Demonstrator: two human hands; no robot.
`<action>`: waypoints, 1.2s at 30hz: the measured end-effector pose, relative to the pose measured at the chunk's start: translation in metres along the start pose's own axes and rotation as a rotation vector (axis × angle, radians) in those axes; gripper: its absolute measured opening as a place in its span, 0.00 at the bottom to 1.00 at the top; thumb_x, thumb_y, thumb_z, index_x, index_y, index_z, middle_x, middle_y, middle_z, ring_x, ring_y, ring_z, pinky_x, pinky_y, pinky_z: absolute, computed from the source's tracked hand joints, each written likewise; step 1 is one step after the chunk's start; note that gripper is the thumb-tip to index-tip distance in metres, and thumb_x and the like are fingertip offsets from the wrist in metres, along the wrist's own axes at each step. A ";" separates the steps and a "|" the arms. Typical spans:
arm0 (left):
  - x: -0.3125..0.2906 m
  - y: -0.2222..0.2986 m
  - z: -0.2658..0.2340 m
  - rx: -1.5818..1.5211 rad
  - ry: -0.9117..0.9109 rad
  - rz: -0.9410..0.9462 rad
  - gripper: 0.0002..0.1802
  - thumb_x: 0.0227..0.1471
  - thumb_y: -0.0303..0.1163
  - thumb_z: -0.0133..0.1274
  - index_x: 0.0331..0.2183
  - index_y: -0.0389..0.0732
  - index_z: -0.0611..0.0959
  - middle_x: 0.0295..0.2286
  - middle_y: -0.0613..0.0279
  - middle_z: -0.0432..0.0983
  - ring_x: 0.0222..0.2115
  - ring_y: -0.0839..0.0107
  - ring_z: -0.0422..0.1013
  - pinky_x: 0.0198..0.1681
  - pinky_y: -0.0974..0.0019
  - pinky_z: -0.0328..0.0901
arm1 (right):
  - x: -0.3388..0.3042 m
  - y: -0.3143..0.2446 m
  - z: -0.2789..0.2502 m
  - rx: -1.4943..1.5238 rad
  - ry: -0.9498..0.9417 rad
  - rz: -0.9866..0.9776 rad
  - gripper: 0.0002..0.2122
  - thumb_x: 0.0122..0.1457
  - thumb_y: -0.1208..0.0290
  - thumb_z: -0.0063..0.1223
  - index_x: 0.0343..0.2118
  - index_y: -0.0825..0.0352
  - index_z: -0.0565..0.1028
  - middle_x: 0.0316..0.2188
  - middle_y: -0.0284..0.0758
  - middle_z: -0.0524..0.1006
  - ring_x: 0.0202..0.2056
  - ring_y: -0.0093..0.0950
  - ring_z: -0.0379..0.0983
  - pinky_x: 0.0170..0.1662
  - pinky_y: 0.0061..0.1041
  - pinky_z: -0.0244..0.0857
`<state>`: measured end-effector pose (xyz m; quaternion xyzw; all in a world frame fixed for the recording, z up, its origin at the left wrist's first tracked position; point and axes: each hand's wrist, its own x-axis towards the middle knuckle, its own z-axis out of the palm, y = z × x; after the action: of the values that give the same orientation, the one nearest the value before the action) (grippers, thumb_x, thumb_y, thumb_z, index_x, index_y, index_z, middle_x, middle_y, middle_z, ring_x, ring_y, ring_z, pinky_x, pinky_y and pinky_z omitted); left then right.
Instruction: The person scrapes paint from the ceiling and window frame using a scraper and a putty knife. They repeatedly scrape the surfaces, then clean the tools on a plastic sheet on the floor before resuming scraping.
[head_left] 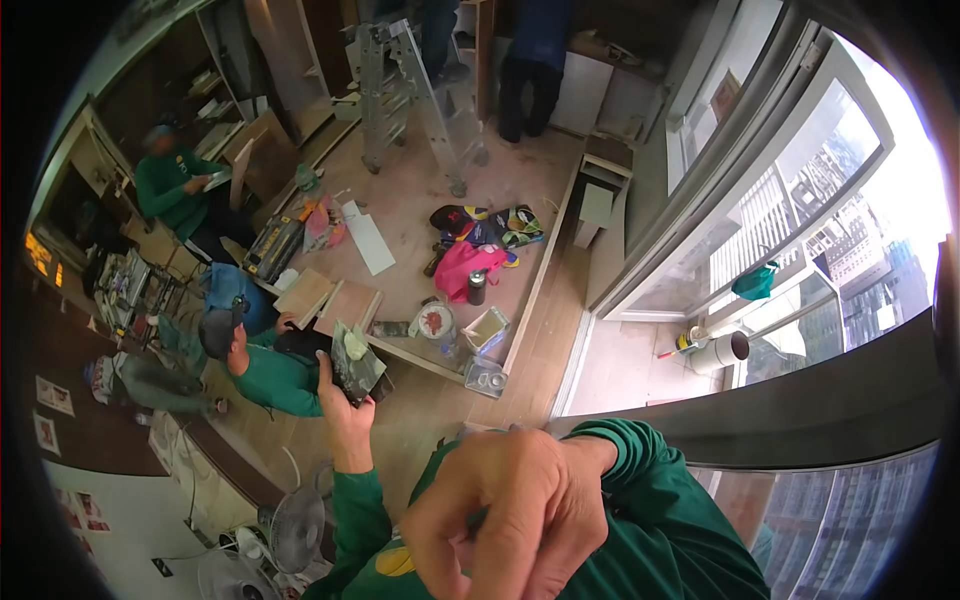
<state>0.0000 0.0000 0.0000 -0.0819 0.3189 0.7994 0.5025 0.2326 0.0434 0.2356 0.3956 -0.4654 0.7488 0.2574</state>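
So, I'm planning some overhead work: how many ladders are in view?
1: the ladder stands with its legs spread near the top of the picture, slightly left of centre. Others could be hidden.

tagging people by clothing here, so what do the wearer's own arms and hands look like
The left hand and right hand are bare, with no gloves on them. Both arms wear long green sleeves: the left sleeve and the right sleeve, which is loosely creased near the wrist.
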 end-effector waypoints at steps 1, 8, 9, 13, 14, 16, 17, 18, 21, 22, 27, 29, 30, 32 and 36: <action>0.000 0.000 0.002 0.001 0.010 -0.002 0.20 0.56 0.47 0.52 0.40 0.41 0.80 0.37 0.65 0.79 0.35 0.70 0.75 0.38 0.67 0.70 | 0.004 0.004 0.004 0.030 0.036 -0.058 0.10 0.54 0.73 0.61 0.38 0.70 0.80 0.31 0.39 0.74 0.22 0.24 0.68 0.23 0.19 0.61; -0.014 0.001 0.013 0.019 0.034 0.049 0.19 0.56 0.47 0.53 0.41 0.41 0.80 0.38 0.64 0.79 0.35 0.69 0.75 0.39 0.66 0.71 | -0.002 0.005 0.010 -0.024 0.109 -0.135 0.07 0.53 0.75 0.61 0.34 0.70 0.81 0.29 0.41 0.74 0.19 0.19 0.65 0.20 0.18 0.59; -0.013 0.001 0.014 0.010 0.042 0.042 0.19 0.56 0.46 0.53 0.41 0.41 0.80 0.38 0.64 0.78 0.36 0.69 0.75 0.39 0.66 0.71 | -0.001 0.006 0.010 -0.034 0.116 -0.140 0.06 0.53 0.75 0.61 0.34 0.70 0.81 0.29 0.41 0.74 0.19 0.19 0.65 0.20 0.18 0.59; -0.009 0.000 0.007 0.065 0.046 0.050 0.20 0.60 0.46 0.46 0.48 0.46 0.76 0.44 0.69 0.75 0.40 0.70 0.74 0.41 0.65 0.70 | -0.001 -0.001 0.008 -0.056 0.117 -0.081 0.06 0.53 0.75 0.62 0.33 0.70 0.82 0.29 0.40 0.75 0.19 0.19 0.65 0.20 0.17 0.60; -0.008 -0.001 0.005 0.060 0.033 0.042 0.19 0.60 0.46 0.45 0.49 0.48 0.75 0.44 0.69 0.75 0.41 0.71 0.73 0.41 0.65 0.70 | 0.000 -0.002 0.007 -0.071 0.113 -0.079 0.06 0.53 0.75 0.62 0.32 0.69 0.82 0.29 0.40 0.75 0.19 0.19 0.66 0.21 0.17 0.60; -0.003 -0.001 0.000 0.059 0.004 0.030 0.19 0.61 0.46 0.43 0.50 0.51 0.74 0.45 0.71 0.74 0.41 0.71 0.73 0.41 0.65 0.70 | 0.001 -0.003 0.007 -0.102 0.110 -0.071 0.05 0.52 0.75 0.62 0.32 0.69 0.82 0.29 0.40 0.75 0.19 0.19 0.66 0.21 0.17 0.60; -0.001 -0.002 -0.002 0.067 -0.002 0.031 0.19 0.61 0.46 0.44 0.50 0.52 0.74 0.44 0.72 0.74 0.41 0.71 0.73 0.40 0.64 0.70 | 0.000 -0.005 0.007 -0.111 0.109 -0.057 0.06 0.52 0.75 0.62 0.32 0.69 0.82 0.30 0.40 0.75 0.20 0.20 0.66 0.21 0.17 0.60; -0.002 -0.003 -0.001 0.075 -0.005 0.034 0.18 0.60 0.46 0.45 0.50 0.53 0.74 0.44 0.72 0.75 0.40 0.71 0.73 0.39 0.64 0.70 | 0.000 -0.007 0.007 -0.119 0.108 -0.042 0.06 0.52 0.75 0.62 0.32 0.69 0.82 0.30 0.40 0.75 0.20 0.20 0.67 0.22 0.17 0.60; -0.009 -0.004 0.010 0.091 0.010 0.043 0.17 0.58 0.47 0.47 0.46 0.51 0.76 0.38 0.72 0.76 0.35 0.72 0.73 0.35 0.65 0.70 | 0.000 -0.007 0.004 -0.118 0.103 -0.027 0.06 0.52 0.75 0.63 0.32 0.69 0.82 0.30 0.41 0.75 0.20 0.20 0.67 0.23 0.18 0.61; -0.016 -0.005 0.018 0.099 0.022 0.055 0.17 0.57 0.48 0.49 0.42 0.49 0.79 0.35 0.71 0.78 0.33 0.72 0.74 0.35 0.68 0.69 | -0.001 -0.003 0.005 -0.108 0.103 -0.050 0.06 0.52 0.75 0.62 0.32 0.69 0.82 0.30 0.41 0.75 0.21 0.20 0.67 0.23 0.18 0.61; -0.021 -0.001 0.008 0.059 -0.004 0.094 0.23 0.56 0.48 0.51 0.49 0.48 0.75 0.44 0.69 0.75 0.38 0.70 0.73 0.37 0.64 0.70 | 0.011 -0.005 -0.002 -0.131 0.060 -0.157 0.07 0.53 0.75 0.62 0.34 0.71 0.81 0.30 0.42 0.75 0.21 0.22 0.67 0.23 0.19 0.61; -0.031 0.001 -0.003 0.066 -0.029 0.107 0.23 0.57 0.48 0.50 0.48 0.44 0.76 0.45 0.66 0.75 0.40 0.70 0.73 0.39 0.65 0.70 | 0.017 -0.007 -0.003 -0.166 0.095 -0.239 0.08 0.53 0.74 0.62 0.35 0.72 0.80 0.30 0.42 0.75 0.21 0.23 0.68 0.23 0.19 0.61; -0.034 0.000 -0.002 0.066 -0.061 0.110 0.23 0.58 0.48 0.49 0.48 0.41 0.76 0.45 0.65 0.75 0.40 0.69 0.73 0.40 0.65 0.70 | 0.019 -0.012 -0.005 -0.201 0.099 -0.260 0.08 0.53 0.74 0.62 0.34 0.72 0.80 0.29 0.43 0.75 0.21 0.23 0.68 0.22 0.20 0.61; -0.047 0.003 -0.020 -0.006 -0.046 0.155 0.23 0.58 0.47 0.49 0.47 0.40 0.76 0.44 0.64 0.75 0.40 0.69 0.74 0.41 0.65 0.69 | 0.019 -0.031 -0.013 -0.250 0.065 -0.242 0.08 0.53 0.73 0.62 0.33 0.72 0.80 0.28 0.42 0.75 0.21 0.24 0.68 0.22 0.20 0.61; -0.078 0.015 -0.021 -0.018 0.013 0.284 0.22 0.59 0.48 0.45 0.45 0.41 0.76 0.40 0.63 0.77 0.37 0.68 0.74 0.40 0.63 0.70 | 0.024 -0.050 -0.016 -0.280 0.039 -0.265 0.09 0.54 0.70 0.61 0.32 0.71 0.79 0.26 0.40 0.75 0.20 0.24 0.67 0.21 0.22 0.60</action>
<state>0.0207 -0.0750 0.0254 -0.0455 0.3234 0.8648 0.3814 0.2515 0.0801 0.2759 0.3992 -0.5036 0.6439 0.4152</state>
